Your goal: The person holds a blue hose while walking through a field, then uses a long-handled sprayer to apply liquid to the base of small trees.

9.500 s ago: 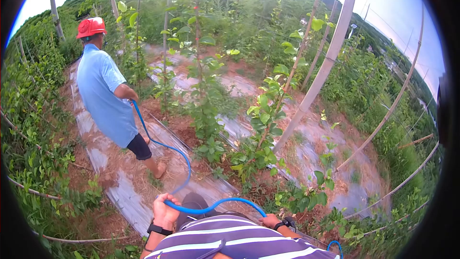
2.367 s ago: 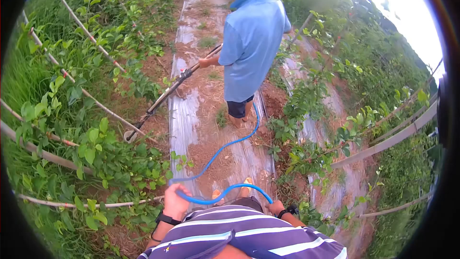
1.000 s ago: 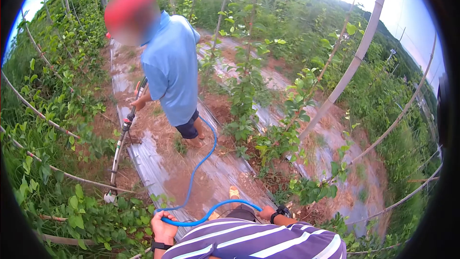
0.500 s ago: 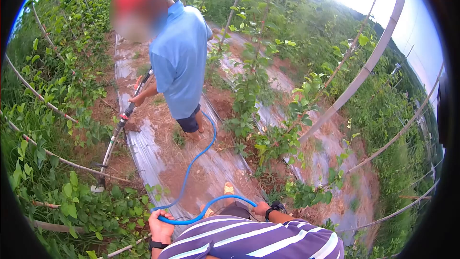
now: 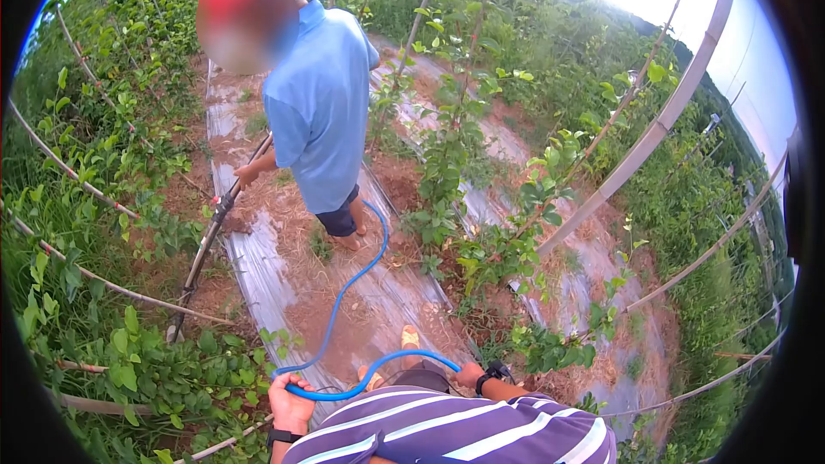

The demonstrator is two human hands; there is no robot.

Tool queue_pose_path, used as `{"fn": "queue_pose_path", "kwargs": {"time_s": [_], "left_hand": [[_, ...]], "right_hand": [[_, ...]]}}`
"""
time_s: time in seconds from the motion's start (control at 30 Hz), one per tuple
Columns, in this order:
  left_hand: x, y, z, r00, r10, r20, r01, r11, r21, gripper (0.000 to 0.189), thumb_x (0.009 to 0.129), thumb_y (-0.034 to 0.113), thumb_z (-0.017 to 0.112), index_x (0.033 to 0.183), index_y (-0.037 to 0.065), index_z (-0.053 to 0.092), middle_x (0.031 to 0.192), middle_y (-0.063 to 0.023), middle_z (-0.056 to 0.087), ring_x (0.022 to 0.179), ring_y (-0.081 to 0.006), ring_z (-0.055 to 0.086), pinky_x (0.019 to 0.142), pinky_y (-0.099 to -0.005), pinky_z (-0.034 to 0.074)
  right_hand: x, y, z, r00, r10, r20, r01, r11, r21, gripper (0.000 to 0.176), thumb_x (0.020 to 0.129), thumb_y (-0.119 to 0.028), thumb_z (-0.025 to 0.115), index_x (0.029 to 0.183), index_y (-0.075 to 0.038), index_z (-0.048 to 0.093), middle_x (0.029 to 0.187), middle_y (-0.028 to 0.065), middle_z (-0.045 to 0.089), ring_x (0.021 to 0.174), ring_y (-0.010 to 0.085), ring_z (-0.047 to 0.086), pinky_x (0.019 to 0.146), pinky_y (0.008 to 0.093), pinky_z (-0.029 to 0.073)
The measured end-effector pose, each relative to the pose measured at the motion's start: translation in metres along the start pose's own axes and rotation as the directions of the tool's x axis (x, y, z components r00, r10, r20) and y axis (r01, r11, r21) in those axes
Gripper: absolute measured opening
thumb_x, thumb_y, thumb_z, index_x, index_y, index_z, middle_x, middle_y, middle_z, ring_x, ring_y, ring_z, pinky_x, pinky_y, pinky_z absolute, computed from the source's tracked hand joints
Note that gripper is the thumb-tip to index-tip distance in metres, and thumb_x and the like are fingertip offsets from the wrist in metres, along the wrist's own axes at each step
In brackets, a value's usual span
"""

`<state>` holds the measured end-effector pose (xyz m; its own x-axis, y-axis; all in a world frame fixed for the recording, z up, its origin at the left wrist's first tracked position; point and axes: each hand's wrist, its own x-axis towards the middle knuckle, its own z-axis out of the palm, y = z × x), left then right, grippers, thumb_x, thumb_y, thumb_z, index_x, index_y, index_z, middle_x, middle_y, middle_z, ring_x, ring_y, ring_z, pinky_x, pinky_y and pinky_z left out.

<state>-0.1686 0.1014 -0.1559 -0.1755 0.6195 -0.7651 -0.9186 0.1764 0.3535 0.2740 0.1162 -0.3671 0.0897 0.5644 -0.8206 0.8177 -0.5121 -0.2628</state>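
Note:
A blue hose (image 5: 342, 301) runs along the ground from the co-worker's feet and bends back towards me. My left hand (image 5: 292, 404) is closed around it at the lower left, in front of my striped shirt. A raised loop of the hose passes from there to my right hand (image 5: 469, 375), whose fingers are wrapped round it. The far side of my right hand is partly hidden. Ahead, a co-worker in a blue shirt (image 5: 322, 103) and red helmet grips a long pole-like tool (image 5: 219, 219) that slants down to the left.
Leafy plants (image 5: 443, 155) grow in rows on both sides, among leaning poles. A thick bamboo pole (image 5: 640, 146) rises at the right. Strips of silvery plastic sheet (image 5: 258, 266) cover parts of the reddish soil, with dry straw between them.
The co-worker's long tool has turned or shifted, and its pale lower end no longer shows as before. The co-worker has swayed slightly left. My hands and the hose look the same.

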Motion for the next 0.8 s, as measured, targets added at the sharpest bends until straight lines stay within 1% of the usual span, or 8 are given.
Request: {"fn": "queue_pose_path", "kwargs": {"time_s": [0.07, 0.13, 0.23, 0.37, 0.53, 0.63, 0.73, 0.8], "left_hand": [[0.000, 0.000, 0.002, 1.000, -0.003, -0.007, 0.003, 1.000, 0.001, 0.013, 0.082, 0.018, 0.053, 0.071, 0.012, 0.049, 0.065, 0.0008, 0.052, 0.061, -0.0142, 0.049, 0.060, -0.0320, 0.041], [-0.001, 0.000, 0.003, 1.000, -0.004, -0.008, 0.004, 1.000, 0.009, 0.013, 0.082, 0.018, 0.053, 0.071, 0.012, 0.049, 0.065, 0.0009, 0.051, 0.061, -0.0142, 0.049, 0.060, -0.0319, 0.041], [-0.002, 0.000, 0.004, 1.000, -0.009, 0.001, 0.009, 1.000, 0.013, 0.013, 0.082, 0.018, 0.053, 0.071, 0.012, 0.049, 0.065, 0.0009, 0.051, 0.061, -0.0142, 0.049, 0.060, -0.0320, 0.041], [0.000, 0.001, 0.001, 1.000, -0.019, 0.013, 0.019, 1.000, 0.010, 0.014, 0.082, 0.019, 0.052, 0.071, 0.012, 0.049, 0.066, 0.0007, 0.051, 0.062, -0.0144, 0.049, 0.060, -0.0321, 0.041], [0.002, 0.000, -0.002, 1.000, -0.024, -0.002, 0.024, 1.000, 0.007, 0.016, 0.083, 0.020, 0.051, 0.069, 0.012, 0.048, 0.066, 0.0002, 0.050, 0.062, -0.0147, 0.048, 0.059, -0.0325, 0.041], [-0.002, 0.000, -0.001, 1.000, -0.014, -0.017, 0.014, 1.000, 0.005, 0.016, 0.083, 0.020, 0.051, 0.070, 0.012, 0.048, 0.066, 0.0003, 0.050, 0.061, -0.0147, 0.047, 0.059, -0.0324, 0.041], [0.001, 0.001, -0.005, 0.999, -0.038, -0.015, 0.038, 0.999, -0.007, 0.016, 0.083, 0.020, 0.051, 0.070, 0.011, 0.048, 0.065, 0.0003, 0.049, 0.061, -0.0148, 0.047, 0.059, -0.0324, 0.041], [0.003, 0.001, -0.008, 1.000, -0.016, -0.018, 0.017, 1.000, 0.005, 0.016, 0.083, 0.020, 0.051, 0.070, 0.011, 0.048, 0.065, 0.0001, 0.049, 0.061, -0.0149, 0.047, 0.059, -0.0324, 0.041]], "right_hand": [[-0.005, -0.004, -0.003, 1.000, 0.017, 0.017, -0.017, 1.000, 0.010, 0.034, 0.077, -0.037, 0.069, 0.081, -0.004, 0.068, 0.069, 0.0073, 0.065, 0.058, 0.0187, 0.060, 0.053, 0.0323, 0.047], [-0.007, -0.005, -0.003, 1.000, -0.014, 0.014, 0.013, 0.999, 0.030, 0.034, 0.077, -0.037, 0.069, 0.081, -0.004, 0.068, 0.068, 0.0071, 0.065, 0.057, 0.0185, 0.059, 0.052, 0.0323, 0.046], [0.008, 0.004, 0.006, 1.000, 0.004, 0.003, -0.005, 0.998, 0.058, 0.034, 0.077, -0.038, 0.069, 0.081, -0.004, 0.068, 0.067, 0.0065, 0.064, 0.056, 0.0177, 0.059, 0.051, 0.0326, 0.046], [0.024, 0.011, 0.011, 1.000, 0.006, 0.020, -0.006, 1.000, 0.002, 0.034, 0.077, -0.038, 0.069, 0.083, -0.004, 0.067, 0.067, 0.0059, 0.064, 0.055, 0.0167, 0.058, 0.050, 0.0324, 0.046], [0.016, 0.009, 0.010, 1.000, -0.007, 0.000, 0.007, 0.998, 0.057, 0.036, 0.077, -0.038, 0.070, 0.085, -0.003, 0.067, 0.067, 0.0055, 0.064, 0.054, 0.0167, 0.059, 0.049, 0.0310, 0.047], [0.012, 0.005, 0.009, 0.999, 0.030, 0.018, -0.030, 0.999, 0.037, 0.036, 0.077, -0.038, 0.070, 0.085, -0.003, 0.067, 0.067, 0.0057, 0.064, 0.053, 0.0172, 0.059, 0.049, 0.0311, 0.048], [0.006, 0.001, 0.006, 0.999, 0.024, 0.033, -0.025, 0.999, 0.042, 0.035, 0.077, -0.038, 0.071, 0.083, -0.004, 0.067, 0.066, 0.0055, 0.064, 0.053, 0.0173, 0.058, 0.049, 0.0318, 0.047], [0.003, 0.001, 0.006, 1.000, 0.013, 0.027, -0.014, 0.999, 0.035, 0.035, 0.077, -0.038, 0.071, 0.082, -0.004, 0.067, 0.065, 0.0054, 0.063, 0.052, 0.0171, 0.058, 0.048, 0.0323, 0.047]]}}
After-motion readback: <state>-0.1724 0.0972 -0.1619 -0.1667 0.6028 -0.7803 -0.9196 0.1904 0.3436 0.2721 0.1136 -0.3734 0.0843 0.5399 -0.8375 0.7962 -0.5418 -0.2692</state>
